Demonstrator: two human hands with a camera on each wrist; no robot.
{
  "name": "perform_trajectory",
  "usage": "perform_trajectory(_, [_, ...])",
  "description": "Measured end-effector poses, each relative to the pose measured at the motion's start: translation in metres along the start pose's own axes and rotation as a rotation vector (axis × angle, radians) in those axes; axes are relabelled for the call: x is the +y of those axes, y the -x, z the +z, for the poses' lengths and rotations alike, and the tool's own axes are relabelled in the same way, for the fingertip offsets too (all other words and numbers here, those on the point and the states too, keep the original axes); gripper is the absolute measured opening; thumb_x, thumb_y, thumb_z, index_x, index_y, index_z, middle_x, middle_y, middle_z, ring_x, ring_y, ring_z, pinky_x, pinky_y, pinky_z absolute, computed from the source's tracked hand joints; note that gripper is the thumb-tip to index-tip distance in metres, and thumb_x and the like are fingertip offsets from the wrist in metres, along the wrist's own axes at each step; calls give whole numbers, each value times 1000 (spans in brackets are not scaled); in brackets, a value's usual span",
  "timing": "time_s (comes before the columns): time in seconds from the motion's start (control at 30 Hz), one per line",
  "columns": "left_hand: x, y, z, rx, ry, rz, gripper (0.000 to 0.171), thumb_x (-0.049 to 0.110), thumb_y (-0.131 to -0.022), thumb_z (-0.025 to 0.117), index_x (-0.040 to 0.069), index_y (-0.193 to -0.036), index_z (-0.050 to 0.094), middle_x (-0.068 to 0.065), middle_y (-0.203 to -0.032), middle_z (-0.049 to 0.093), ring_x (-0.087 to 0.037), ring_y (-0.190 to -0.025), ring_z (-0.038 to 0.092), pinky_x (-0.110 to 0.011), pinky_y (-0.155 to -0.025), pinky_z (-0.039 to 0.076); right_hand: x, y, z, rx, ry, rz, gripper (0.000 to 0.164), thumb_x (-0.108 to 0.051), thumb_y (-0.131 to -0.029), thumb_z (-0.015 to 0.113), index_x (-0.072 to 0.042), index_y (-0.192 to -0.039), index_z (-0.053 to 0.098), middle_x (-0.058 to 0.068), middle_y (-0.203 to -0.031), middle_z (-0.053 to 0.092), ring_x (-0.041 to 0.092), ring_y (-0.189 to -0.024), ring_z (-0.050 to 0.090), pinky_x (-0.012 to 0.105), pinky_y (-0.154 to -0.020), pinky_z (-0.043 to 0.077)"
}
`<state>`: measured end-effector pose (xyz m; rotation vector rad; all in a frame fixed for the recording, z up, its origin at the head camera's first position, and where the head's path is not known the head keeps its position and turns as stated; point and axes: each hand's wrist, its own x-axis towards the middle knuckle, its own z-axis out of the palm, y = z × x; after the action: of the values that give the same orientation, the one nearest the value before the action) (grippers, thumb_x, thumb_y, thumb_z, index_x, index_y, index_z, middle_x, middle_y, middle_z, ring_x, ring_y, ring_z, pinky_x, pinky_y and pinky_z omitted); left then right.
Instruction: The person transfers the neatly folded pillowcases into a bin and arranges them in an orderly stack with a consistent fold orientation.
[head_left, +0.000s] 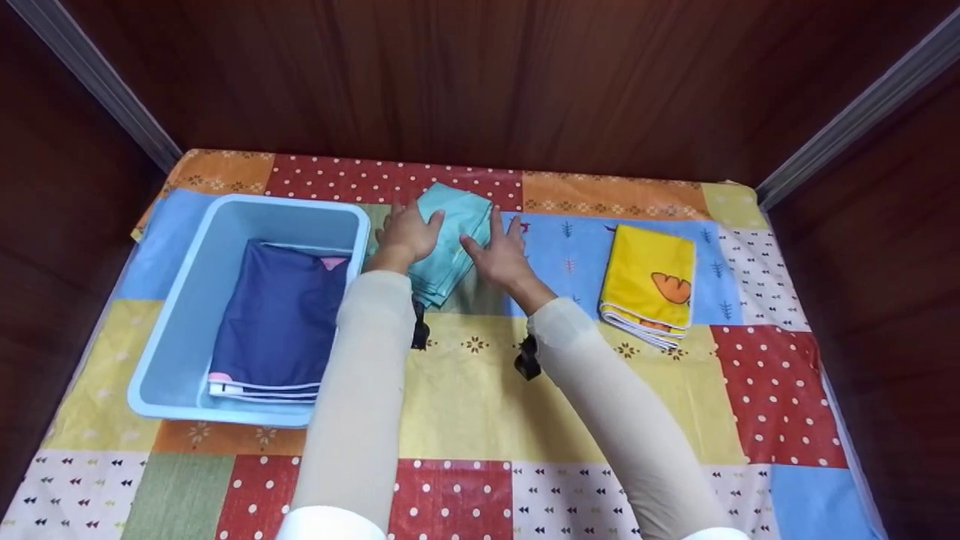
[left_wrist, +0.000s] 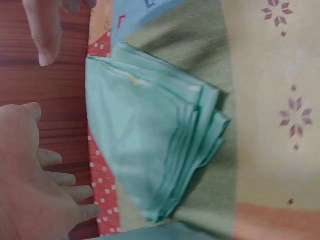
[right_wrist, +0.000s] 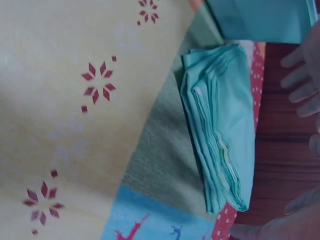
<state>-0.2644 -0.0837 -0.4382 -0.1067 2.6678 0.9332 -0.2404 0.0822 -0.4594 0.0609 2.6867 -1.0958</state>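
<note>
A teal folded cloth, stacked in several layers, lies on the patchwork table cover between my two hands. My left hand is over its left edge with spread fingers, close to the blue basin. On the other side, my right hand hovers at the cloth's right edge, fingers apart and thumb pointing inward. The left wrist view has the whole cloth in sight, with both hands apart from it. In the right wrist view, the layered edges of the cloth face the camera.
Left of the hands stands a light blue plastic basin with a navy folded cloth inside. A yellow folded cloth with a carrot print lies to the right. Dark wood-grain panels rise behind and at both sides.
</note>
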Motion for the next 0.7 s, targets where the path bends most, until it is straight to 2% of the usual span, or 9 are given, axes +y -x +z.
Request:
perform_trajectory(0.1, [-9,-5,10,-17,-31,-30,74,49,-109,33,0,-162,14,-25,-168,8,-43,-153,14,-59,-122,12,2,0,5,-26,-30,1,84,-48,-105,49,-9,-164,3,30,-166,-7,48,-152,4,61,-121,14])
perform_trajectory(0.2, [-17,-8,18,-32,-42,-59,75,48,-108,34,-2,-161,13,-27,-167,8,-43,-153,13,-59,-122,13,3,-1,10,-33,-52,1,83,-47,-106,48,-6,-164,5,31,-165,-2,46,-153,6,57,-122,15])
perform_trajectory(0.4, [-24,-5,31,-50,-11,-100,74,45,-109,36,0,-162,13,-27,-167,1,-44,-154,3,-57,-123,12,7,-3,19,-52,-100,10,80,-45,-107,47,-1,-162,9,30,-166,8,40,-154,7,49,-124,15])
perform_trajectory(0.57, [-31,-1,36,-50,-47,-125,76,44,-108,39,-1,-162,10,-29,-166,-8,-44,-153,-9,-57,-123,6,11,-5,26,-79,-200,18,80,-42,-107,48,2,-161,9,27,-166,15,35,-154,13,44,-124,16])
perform_trajectory(0.7, [-36,-2,37,-53,-30,-146,77,40,-107,42,-3,-161,9,-30,-165,-11,-44,-153,-13,-55,-124,2,15,-6,28,-88,-293,35,80,-41,-107,48,3,-161,8,21,-167,16,31,-154,17,40,-124,18])
